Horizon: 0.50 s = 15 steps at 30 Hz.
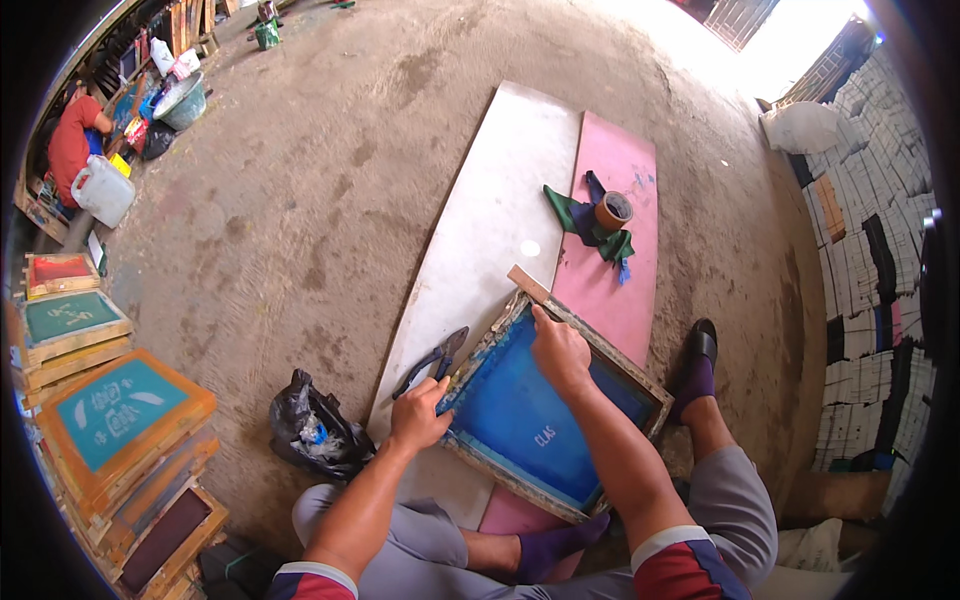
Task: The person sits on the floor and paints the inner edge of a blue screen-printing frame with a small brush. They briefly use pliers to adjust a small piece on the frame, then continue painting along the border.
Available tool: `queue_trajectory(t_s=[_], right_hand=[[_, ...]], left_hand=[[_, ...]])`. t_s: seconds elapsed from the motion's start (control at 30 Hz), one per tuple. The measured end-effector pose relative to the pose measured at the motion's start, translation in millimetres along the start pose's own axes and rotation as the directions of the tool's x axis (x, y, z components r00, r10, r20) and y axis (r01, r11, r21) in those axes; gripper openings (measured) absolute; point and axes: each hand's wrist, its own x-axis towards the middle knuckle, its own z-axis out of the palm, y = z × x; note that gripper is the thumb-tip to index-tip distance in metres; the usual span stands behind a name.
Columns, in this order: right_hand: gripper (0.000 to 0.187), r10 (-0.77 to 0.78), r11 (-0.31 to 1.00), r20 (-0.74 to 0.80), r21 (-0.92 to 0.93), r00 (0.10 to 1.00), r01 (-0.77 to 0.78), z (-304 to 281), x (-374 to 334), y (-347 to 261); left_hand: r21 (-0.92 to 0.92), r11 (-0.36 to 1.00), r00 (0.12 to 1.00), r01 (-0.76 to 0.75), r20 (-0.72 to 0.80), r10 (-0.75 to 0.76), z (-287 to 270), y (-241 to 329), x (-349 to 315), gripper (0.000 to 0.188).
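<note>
A wooden silk-screen frame with blue mesh lies tilted across the boards between my legs. My left hand is closed around its left edge. Inside the far corner, my right hand is closed, fingers curled and a fingertip pressed down near the rim. Whether anything sits under those fingers is hidden. A strip of brown tape sticks out past that corner. Pliers with dark handles rest just beyond my left hand. Farther off, a brown tape roll stands on a dark green cloth.
Under the frame lie a white board and a pink board. A black plastic bag sits left of my knee. Stacked screen frames line the left side; piled white bundles line the right. A person in red crouches far left.
</note>
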Motion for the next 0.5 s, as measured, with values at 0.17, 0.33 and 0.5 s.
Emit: queue_trajectory(t_s=[0.17, 0.33, 0.5], right_hand=[[0.041, -0.04, 0.931, -0.092, 0.357, 0.995, 0.07, 16, 17, 24], [0.038, 0.084, 0.849, 0.054, 0.518, 0.995, -0.1, 24, 20, 34], [0.039, -0.032, 0.94, -0.124, 0.335, 0.992, 0.072, 28, 11, 34]], left_hand=[[-0.014, 1.0, 1.0, 0.008, -0.003, -0.008, 4, -2, 0, 0.058], [-0.025, 1.0, 1.0, 0.01, -0.015, -0.011, 4, 0, 0, 0.057], [-0.001, 0.999, 0.999, 0.041, 0.022, -0.041, 1, -2, 0, 0.058]])
